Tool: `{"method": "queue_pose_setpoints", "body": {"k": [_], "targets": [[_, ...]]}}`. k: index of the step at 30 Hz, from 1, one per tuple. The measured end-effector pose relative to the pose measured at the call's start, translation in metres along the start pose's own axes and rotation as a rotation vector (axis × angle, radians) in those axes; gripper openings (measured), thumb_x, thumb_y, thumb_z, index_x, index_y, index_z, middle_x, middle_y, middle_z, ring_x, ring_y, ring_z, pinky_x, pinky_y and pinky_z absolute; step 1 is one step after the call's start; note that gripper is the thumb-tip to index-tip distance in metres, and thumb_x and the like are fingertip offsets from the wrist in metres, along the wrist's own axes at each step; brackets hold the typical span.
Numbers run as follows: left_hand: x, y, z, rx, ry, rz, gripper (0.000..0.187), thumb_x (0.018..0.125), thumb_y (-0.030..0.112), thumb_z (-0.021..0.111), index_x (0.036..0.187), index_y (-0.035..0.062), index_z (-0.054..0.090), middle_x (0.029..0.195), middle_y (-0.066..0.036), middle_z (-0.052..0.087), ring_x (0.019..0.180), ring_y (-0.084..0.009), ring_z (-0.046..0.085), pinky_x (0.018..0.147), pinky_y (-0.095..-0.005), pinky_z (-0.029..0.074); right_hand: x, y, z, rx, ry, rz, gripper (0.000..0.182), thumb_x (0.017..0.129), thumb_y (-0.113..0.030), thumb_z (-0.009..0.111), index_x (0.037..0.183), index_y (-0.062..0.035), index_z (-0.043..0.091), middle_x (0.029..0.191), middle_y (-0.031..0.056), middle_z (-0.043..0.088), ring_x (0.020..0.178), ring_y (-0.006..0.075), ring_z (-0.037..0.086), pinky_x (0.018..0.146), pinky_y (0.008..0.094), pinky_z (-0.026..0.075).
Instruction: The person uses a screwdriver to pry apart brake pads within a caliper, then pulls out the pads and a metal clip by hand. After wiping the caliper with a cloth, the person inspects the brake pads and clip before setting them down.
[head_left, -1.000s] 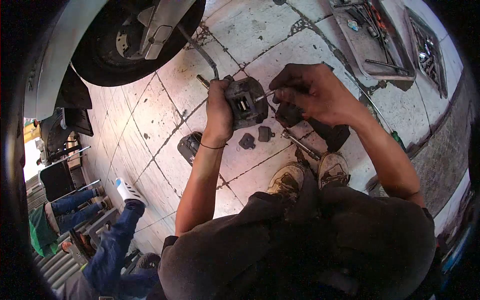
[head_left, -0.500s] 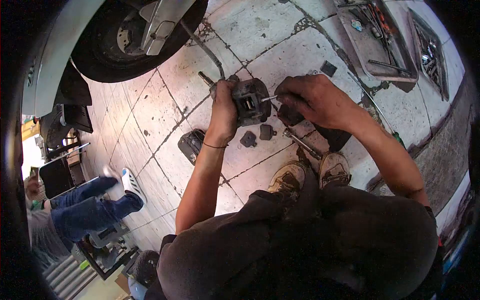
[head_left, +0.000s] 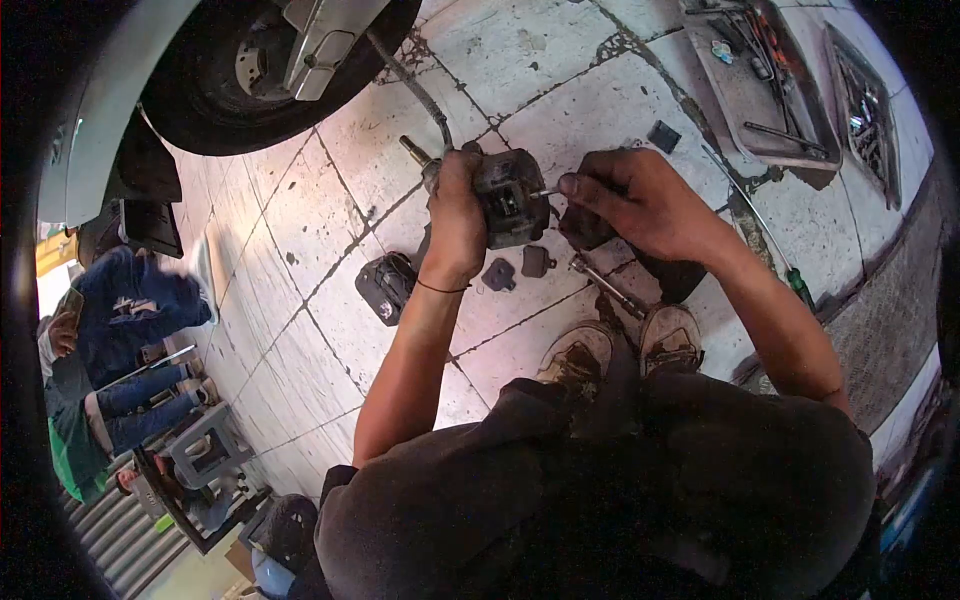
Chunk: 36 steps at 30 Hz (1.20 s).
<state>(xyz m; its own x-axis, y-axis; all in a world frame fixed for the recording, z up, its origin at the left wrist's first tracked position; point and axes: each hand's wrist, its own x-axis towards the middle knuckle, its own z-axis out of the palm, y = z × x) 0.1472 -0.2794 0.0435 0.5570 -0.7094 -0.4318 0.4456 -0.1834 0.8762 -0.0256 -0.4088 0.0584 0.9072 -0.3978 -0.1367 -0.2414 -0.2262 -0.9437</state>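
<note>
My left hand [head_left: 456, 215] is wrapped round a dark, dirty brake caliper [head_left: 511, 198], which has a hose [head_left: 410, 85] running up toward the wheel. Between the thumb and fingers of my right hand [head_left: 640, 200] is a thin metal rod [head_left: 545, 193], whose tip reaches the caliper's right side. Two small dark pads [head_left: 498, 274] [head_left: 537, 262] lie on the floor just below the caliper. A larger black part [head_left: 385, 288] rests to their left, and a metal ratchet tool [head_left: 608, 287] lies to their right.
A wheel [head_left: 250, 75] stands at the upper left. Metal trays [head_left: 826, 150] [head_left: 890, 195] with tools are at the upper right, near a long screwdriver [head_left: 797, 285]. A small dark block [head_left: 663, 136] lies on the floor. Other people [head_left: 140, 310] are at the far left.
The caliper has shifted slightly right in my left hand, and its opening looks darker. My right hand still holds the rod at it. At the left, one person has moved and another has come into view.
</note>
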Motion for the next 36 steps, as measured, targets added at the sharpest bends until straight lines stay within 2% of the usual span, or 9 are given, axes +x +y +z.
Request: {"method": "queue_pose_setpoints", "body": {"k": [8, 10, 14, 17, 19, 21, 24, 34, 36], "targets": [[0.0, 0.002, 0.003, 0.059, 0.011, -0.017, 0.041, 0.096, 0.037, 0.037, 0.092, 0.0003, 0.056, 0.084, -0.012, 0.064, 0.064, -0.0198, 0.065, 0.058, -0.0336, 0.056, -0.002, -0.008, 0.003, 0.182, 0.0, 0.136, 0.021, 0.097, -0.014, 0.059, 0.094, 0.0053, 0.064, 0.069, 0.0072, 0.064, 0.066, 0.0102, 0.057, 0.061, 0.0301, 0.048], [-0.001, 0.004, 0.004, 0.045, 0.003, -0.062, 0.042, 0.097, 0.037, 0.036, 0.092, 0.0006, 0.056, 0.084, -0.012, 0.063, 0.064, -0.02, 0.065, 0.058, -0.0337, 0.056, -0.002, -0.01, 0.003, -0.105, 0.042, -0.075, 0.017, 0.096, -0.011, 0.059, 0.095, 0.0054, 0.063, 0.072, 0.0083, 0.066, 0.067, 0.0103, 0.06, 0.063, 0.0296, 0.05], [0.001, 0.002, 0.001, 0.069, 0.033, -0.083, 0.042, 0.097, 0.038, 0.035, 0.094, 0.0014, 0.055, 0.082, -0.011, 0.063, 0.065, -0.0206, 0.065, 0.058, -0.0344, 0.057, 0.002, -0.003, 0.002, -0.018, -0.011, -0.063, 0.017, 0.096, -0.012, 0.059, 0.097, 0.0051, 0.063, 0.076, 0.0097, 0.067, 0.069, 0.0104, 0.061, 0.064, 0.0295, 0.051], [-0.002, 0.005, 0.007, 0.006, 0.041, -0.091, 0.042, 0.097, 0.039, 0.034, 0.097, 0.0027, 0.055, 0.081, -0.011, 0.063, 0.064, -0.0206, 0.065, 0.058, -0.0345, 0.057, 0.007, 0.0, 0.0, -0.011, -0.063, -0.067, 0.018, 0.097, -0.012, 0.057, 0.098, 0.0051, 0.062, 0.078, 0.0105, 0.068, 0.072, 0.0113, 0.063, 0.066, 0.0299, 0.052], [-0.002, 0.005, 0.005, -0.015, 0.052, -0.072, 0.041, 0.096, 0.04, 0.034, 0.098, 0.0034, 0.054, 0.081, -0.01, 0.063, 0.063, -0.0206, 0.065, 0.057, -0.0345, 0.056, 0.01, 0.005, 0.002, 0.019, -0.031, -0.076, 0.022, 0.093, -0.02, 0.061, 0.094, 0.0012, 0.064, 0.074, 0.0164, 0.065, 0.065, 0.0279, 0.062, 0.064, 0.0383, 0.049], [0.001, 0.004, 0.0, 0.021, -0.034, -0.126, 0.041, 0.095, 0.044, 0.038, 0.11, 0.0092, 0.052, 0.099, -0.01, 0.065, 0.083, -0.0222, 0.064, 0.069, -0.0374, 0.056, 0.011, 0.005, 0.001, 0.02, -0.043, -0.073, 0.023, 0.093, -0.021, 0.061, 0.094, 0.0012, 0.064, 0.074, 0.0166, 0.064, 0.066, 0.0288, 0.062, 0.064, 0.0389, 0.048], [0.005, -0.001, 0.001, 0.001, -0.005, -0.088, 0.041, 0.097, 0.04, 0.033, 0.098, 0.004, 0.053, 0.082, -0.011, 0.063, 0.061, -0.0214, 0.064, 0.057, -0.0344, 0.056, 0.013, 0.01, 0.004, 0.06, -0.064, -0.07, 0.025, 0.093, -0.023, 0.061, 0.094, 0.0016, 0.064, 0.075, 0.0169, 0.064, 0.065, 0.0293, 0.061, 0.064, 0.0397, 0.047], [0.011, -0.009, -0.006, 0.19, -0.023, -0.027, 0.045, 0.096, 0.041, 0.031, 0.099, 0.0024, 0.054, 0.085, -0.011, 0.064, 0.065, -0.0212, 0.065, 0.058, -0.0343, 0.056, 0.02, 0.007, 0.01, 0.008, -0.087, -0.047, 0.031, 0.094, -0.027, 0.061, 0.089, 0.0028, 0.065, 0.072, 0.0163, 0.063, 0.062, 0.025, 0.058, 0.062, 0.0385, 0.046], [0.006, 0.002, 0.0, -0.008, -0.068, -0.149, 0.046, 0.096, 0.042, 0.032, 0.099, 0.0021, 0.055, 0.087, -0.011, 0.064, 0.069, -0.0208, 0.065, 0.061, -0.0339, 0.056, 0.019, 0.005, 0.008, 0.039, -0.084, -0.039, 0.031, 0.093, -0.028, 0.062, 0.088, 0.0026, 0.065, 0.072, 0.0162, 0.063, 0.062, 0.0252, 0.058, 0.061, 0.0387, 0.046]]}}
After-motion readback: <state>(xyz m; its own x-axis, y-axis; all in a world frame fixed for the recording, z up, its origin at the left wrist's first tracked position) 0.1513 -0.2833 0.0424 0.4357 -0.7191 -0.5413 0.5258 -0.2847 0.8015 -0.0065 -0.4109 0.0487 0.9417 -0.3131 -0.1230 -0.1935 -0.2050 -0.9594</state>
